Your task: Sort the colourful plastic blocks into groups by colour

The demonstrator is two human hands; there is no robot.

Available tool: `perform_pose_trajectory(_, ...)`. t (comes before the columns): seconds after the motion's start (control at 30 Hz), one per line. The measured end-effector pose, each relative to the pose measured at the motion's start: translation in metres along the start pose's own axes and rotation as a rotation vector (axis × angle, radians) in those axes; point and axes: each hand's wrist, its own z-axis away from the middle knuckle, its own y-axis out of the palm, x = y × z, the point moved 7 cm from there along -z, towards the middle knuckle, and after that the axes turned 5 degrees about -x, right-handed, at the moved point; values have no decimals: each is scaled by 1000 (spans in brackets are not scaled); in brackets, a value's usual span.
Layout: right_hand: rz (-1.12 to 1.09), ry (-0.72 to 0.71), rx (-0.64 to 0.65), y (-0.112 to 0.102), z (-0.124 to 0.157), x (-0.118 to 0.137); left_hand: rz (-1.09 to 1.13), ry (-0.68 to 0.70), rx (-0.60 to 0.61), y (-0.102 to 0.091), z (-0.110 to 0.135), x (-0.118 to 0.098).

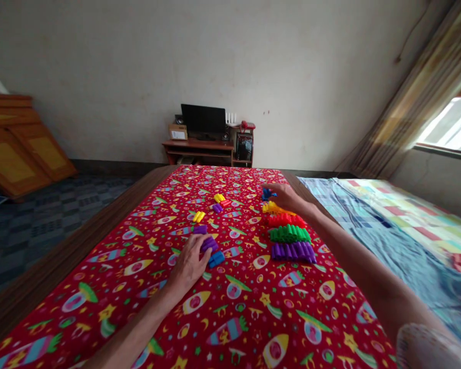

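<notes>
My left hand (189, 264) rests on the red patterned cloth (230, 318), fingers pinched on a purple block (209, 244), with a blue block (216, 259) just right of it. My right hand (286, 196) reaches far out, fingers closed on a blue block (268, 193) at the far end of sorted rows. The rows run toward me: yellow (273, 208), red (286, 220), green (290, 234), purple (293, 251). Loose yellow (198, 217), purple (217, 208) and red (226, 203) blocks lie in the middle of the cloth.
The table's wooden edge (57, 261) shows on the left. A bed with a checked sheet (392, 225) lies along the right. A desk with a monitor (203, 121) stands at the far wall, and a wooden cabinet (19, 143) is at the left.
</notes>
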Motion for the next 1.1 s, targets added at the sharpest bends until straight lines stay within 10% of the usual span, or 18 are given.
perform_pose_trajectory(0.27,165,245,52,-1,8,-126,-14,18,-24,2,0,8)
perform_pose_trajectory(1.1,-87,340,93,43,6,-176,-65,11,-1,3,6,15)
